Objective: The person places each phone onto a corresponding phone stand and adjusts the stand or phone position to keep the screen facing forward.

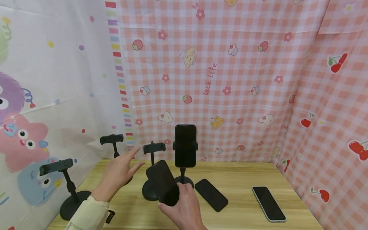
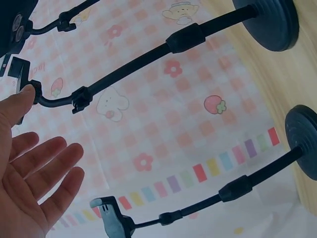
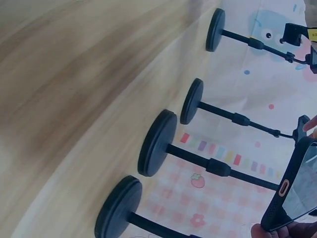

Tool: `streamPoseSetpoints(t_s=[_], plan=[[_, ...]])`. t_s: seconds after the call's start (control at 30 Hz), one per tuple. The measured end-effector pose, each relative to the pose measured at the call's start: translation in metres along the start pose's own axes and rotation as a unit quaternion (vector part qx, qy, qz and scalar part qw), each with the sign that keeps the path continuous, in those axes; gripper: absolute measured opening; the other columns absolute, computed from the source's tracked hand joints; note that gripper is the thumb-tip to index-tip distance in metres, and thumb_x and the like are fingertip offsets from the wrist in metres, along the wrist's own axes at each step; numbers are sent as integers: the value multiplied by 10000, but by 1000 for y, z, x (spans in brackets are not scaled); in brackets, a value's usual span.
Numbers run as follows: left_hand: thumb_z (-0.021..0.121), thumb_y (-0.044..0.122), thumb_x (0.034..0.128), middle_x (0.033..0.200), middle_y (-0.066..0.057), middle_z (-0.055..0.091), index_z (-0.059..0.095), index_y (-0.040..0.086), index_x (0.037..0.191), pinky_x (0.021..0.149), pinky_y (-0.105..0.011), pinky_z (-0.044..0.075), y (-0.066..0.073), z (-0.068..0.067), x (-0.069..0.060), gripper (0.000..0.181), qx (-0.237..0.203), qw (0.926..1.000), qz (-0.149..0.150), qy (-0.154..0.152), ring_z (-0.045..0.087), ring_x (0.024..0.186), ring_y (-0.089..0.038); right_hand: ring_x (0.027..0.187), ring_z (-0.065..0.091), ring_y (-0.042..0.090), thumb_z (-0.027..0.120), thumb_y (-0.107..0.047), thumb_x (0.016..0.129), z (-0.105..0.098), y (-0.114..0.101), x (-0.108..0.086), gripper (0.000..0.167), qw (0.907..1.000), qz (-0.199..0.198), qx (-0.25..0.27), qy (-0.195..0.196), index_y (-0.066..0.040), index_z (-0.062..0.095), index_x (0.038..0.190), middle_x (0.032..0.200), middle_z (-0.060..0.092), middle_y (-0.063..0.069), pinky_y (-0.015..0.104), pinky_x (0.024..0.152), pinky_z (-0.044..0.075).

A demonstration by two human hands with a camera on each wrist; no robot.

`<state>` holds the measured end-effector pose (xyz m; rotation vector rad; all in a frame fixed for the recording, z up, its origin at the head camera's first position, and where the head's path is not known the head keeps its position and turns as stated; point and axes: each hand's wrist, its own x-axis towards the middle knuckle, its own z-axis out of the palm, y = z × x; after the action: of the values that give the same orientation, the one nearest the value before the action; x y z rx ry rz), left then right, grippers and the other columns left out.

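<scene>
My right hand (image 1: 185,204) grips a black smartphone (image 1: 163,183) by its lower end and holds it tilted above the table. Behind that phone stands a black phone stand (image 1: 154,148) with a bare clamp; the phone partly hides its pole and base. My left hand (image 1: 120,169) reaches beside this clamp with fingers spread and nothing gripped. In the left wrist view, the thumb of the left hand (image 2: 25,173) overlaps the clamp (image 2: 20,74); I cannot tell whether they touch. The right wrist view shows the held smartphone (image 3: 297,188) edge-on, near the stand's upper end.
Another stand holds an upright smartphone (image 1: 185,145). Two stands with bare clamps are at the left front (image 1: 56,166) and back left (image 1: 111,139). A black phone (image 1: 211,195) and a white-edged phone (image 1: 269,204) lie on the wooden table (image 1: 238,179). Patterned cloth (image 1: 244,73) hangs behind.
</scene>
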<state>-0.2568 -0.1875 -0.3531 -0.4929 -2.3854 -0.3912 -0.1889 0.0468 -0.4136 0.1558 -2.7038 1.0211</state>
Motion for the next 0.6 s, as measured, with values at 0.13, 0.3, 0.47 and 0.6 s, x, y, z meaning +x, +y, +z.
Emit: streamPoseSetpoints(t_s=[0.13, 0.3, 0.47, 0.6], plan=[[796, 278, 851, 1097, -171, 711, 577, 49, 1374, 662, -461, 555, 0, 1, 3, 612, -84, 9992, 265, 294, 695, 785, -290, 906, 532, 202, 814, -629, 663, -3, -3, 1, 864, 9999, -75, 58, 84, -10, 631, 1238, 1077, 553, 80, 436, 784, 506], [806, 226, 838, 1071, -160, 720, 588, 57, 1364, 598, -421, 549, 1, 1, 6, 595, -190, 9969, 548, 529, 698, 774, -264, 931, 536, 211, 806, -650, 665, -5, -8, 3, 859, 9996, -153, 123, 216, -22, 637, 1225, 1096, 559, 82, 430, 780, 508], [801, 205, 841, 1039, -159, 728, 601, 66, 1355, 592, -413, 553, 1, 2, 8, 569, -222, 9962, 624, 563, 701, 759, -261, 885, 508, 177, 791, -686, 660, -8, -13, 7, 869, 9995, -53, 197, 224, -44, 641, 1226, 1041, 548, 40, 390, 727, 496], [784, 217, 859, 1034, -165, 726, 590, 64, 1369, 618, -427, 562, 1, 3, 12, 567, -235, 9961, 668, 527, 704, 772, -273, 844, 484, 157, 801, -670, 660, -10, -16, 10, 838, 9991, -75, 307, 270, -53, 653, 1208, 994, 538, 15, 358, 690, 462]])
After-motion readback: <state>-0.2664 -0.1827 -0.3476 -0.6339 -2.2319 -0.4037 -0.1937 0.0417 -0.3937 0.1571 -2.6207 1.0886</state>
